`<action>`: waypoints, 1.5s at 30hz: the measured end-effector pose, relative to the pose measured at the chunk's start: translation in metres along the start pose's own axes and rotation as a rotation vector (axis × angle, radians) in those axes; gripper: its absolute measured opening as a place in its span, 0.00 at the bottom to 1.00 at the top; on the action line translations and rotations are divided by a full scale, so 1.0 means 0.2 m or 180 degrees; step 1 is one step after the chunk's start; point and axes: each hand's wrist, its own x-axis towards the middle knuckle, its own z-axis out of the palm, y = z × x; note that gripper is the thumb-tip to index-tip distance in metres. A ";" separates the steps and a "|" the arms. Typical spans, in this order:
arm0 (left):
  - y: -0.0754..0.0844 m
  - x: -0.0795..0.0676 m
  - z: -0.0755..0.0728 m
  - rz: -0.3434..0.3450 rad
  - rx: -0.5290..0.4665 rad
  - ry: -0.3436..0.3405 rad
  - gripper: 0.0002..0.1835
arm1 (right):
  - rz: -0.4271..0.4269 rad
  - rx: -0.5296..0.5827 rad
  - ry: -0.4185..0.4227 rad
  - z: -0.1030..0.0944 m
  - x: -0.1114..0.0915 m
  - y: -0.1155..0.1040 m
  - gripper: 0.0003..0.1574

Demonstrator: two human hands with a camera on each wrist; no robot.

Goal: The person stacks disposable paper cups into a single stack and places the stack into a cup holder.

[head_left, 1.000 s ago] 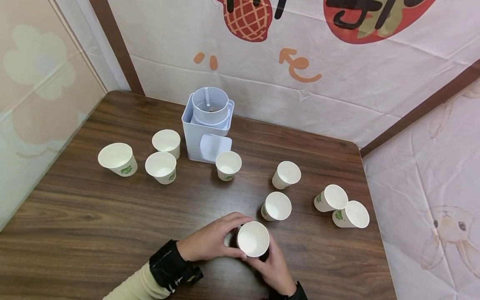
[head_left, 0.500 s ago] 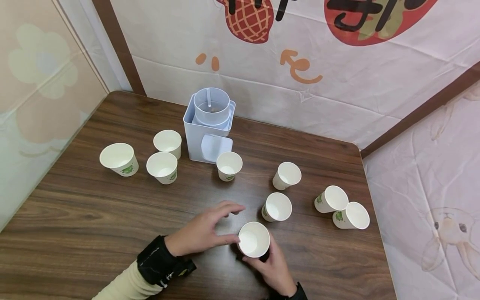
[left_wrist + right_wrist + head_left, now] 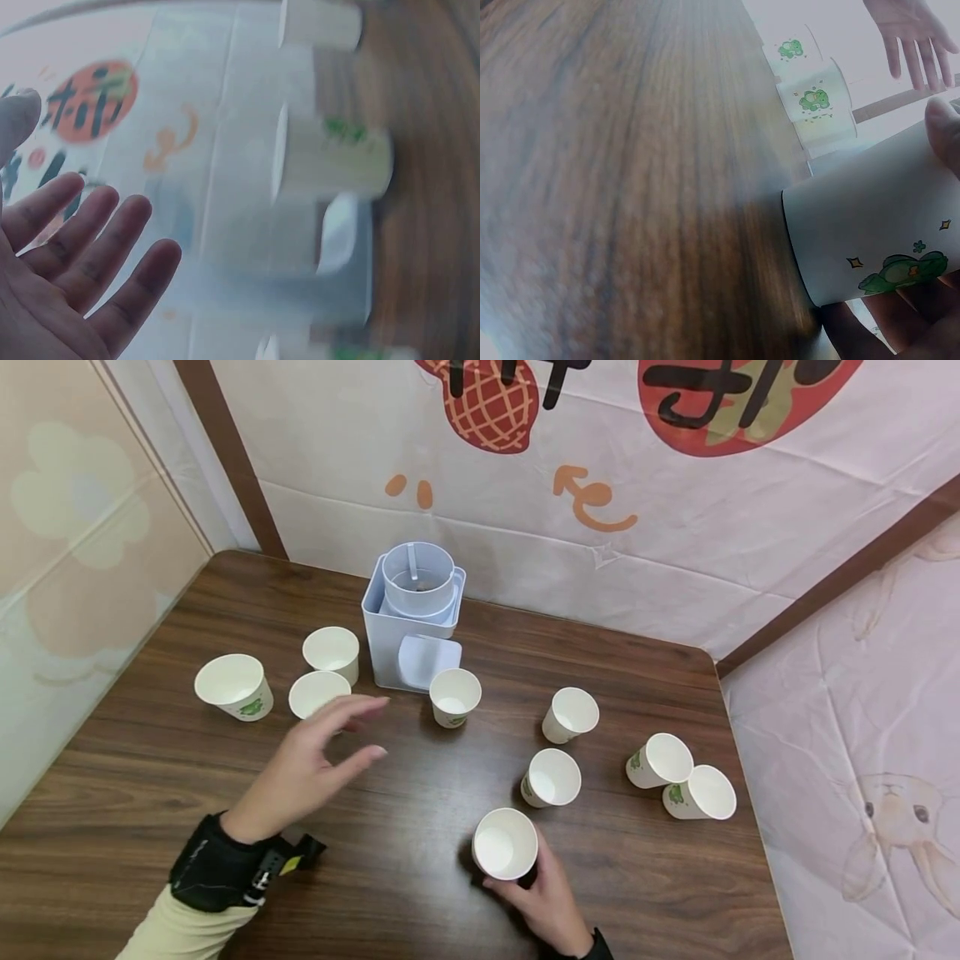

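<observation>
My right hand (image 3: 551, 897) holds a white paper cup (image 3: 505, 843) near the front of the table, thumb and fingers around its side. In the right wrist view, a green cartoon print shows on this cup (image 3: 870, 217), and its base is close to the wood. My left hand (image 3: 303, 768) is raised over the left part of the table, thumb and fingers apart with nothing between them. Its fingers overlap a paper cup (image 3: 315, 691) in the head view. The left wrist view shows the left hand's fingers (image 3: 112, 277) spread, with a blurred cup (image 3: 330, 157) beyond.
Two cups, one (image 3: 234, 687) and another (image 3: 332, 653), stand at the left. A pale blue appliance (image 3: 386, 647) with a round top container is at the back, one cup (image 3: 454, 695) before it. Further cups (image 3: 571, 713) stand to the right, two (image 3: 701, 793) near the table's right edge.
My left hand has let go of the cup and moved left and away from me, toward the cups at the left. My right hand stays around its cup in nearly the same place.
</observation>
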 end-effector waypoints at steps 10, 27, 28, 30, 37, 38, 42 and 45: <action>-0.09 -0.09 -0.32 -0.0431 0.0386 0.1030 0.27 | 0.0166 0.0069 -0.0037 0.00 0.00 -0.01 0.48; -0.32 -0.11 -0.51 -0.1527 0.0961 0.1547 0.35 | -0.0003 0.0050 -0.0013 -0.02 0.03 -0.13 0.46; -0.35 -0.12 -0.51 -0.1587 0.0962 0.1421 0.39 | 0.0015 0.0050 0.0010 -0.02 0.04 -0.13 0.46; -0.39 -0.13 -0.52 -0.1700 0.0945 0.1199 0.45 | 0.0034 0.0040 0.0061 -0.01 0.03 -0.14 0.46; -0.54 -0.17 -0.49 -0.2057 0.0849 0.0933 0.56 | 0.0128 0.0027 0.0110 -0.01 0.04 -0.15 0.47; -0.56 -0.18 -0.49 -0.2106 0.0836 0.0926 0.56 | 0.0099 0.0020 0.0119 -0.01 0.03 -0.14 0.47; -0.61 -0.19 -0.47 -0.2254 0.0827 0.0915 0.56 | 0.0063 -0.0023 0.0128 0.00 0.02 -0.08 0.48; -0.64 -0.20 -0.45 -0.2281 0.0851 0.0913 0.54 | 0.0070 -0.0048 0.0097 0.01 0.01 -0.03 0.48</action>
